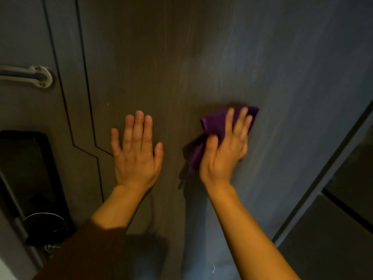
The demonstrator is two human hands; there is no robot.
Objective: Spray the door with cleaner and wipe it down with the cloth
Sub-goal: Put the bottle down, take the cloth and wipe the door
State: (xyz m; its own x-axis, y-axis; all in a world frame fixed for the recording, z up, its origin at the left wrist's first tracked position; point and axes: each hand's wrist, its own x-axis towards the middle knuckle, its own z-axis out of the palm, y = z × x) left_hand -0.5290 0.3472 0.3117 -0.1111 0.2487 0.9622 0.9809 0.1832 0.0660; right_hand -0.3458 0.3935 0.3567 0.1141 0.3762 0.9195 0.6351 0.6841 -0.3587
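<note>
A dark grey wood-grain door (181, 57) fills the view in front of me. My right hand (226, 150) presses a crumpled purple cloth (214, 122) flat against the door right of centre, with fingers spread over it and thumb tucked on its lower fold. My left hand (137, 150) lies flat on the door beside it, fingers together, holding nothing. No spray bottle is in view.
A metal pull handle (30, 76) is mounted at the upper left. Below it sits a black electronic lock panel (26, 174) with a round knob (44, 223). The door frame (327, 168) runs diagonally at the right. Thin grooves (84, 118) cross the door.
</note>
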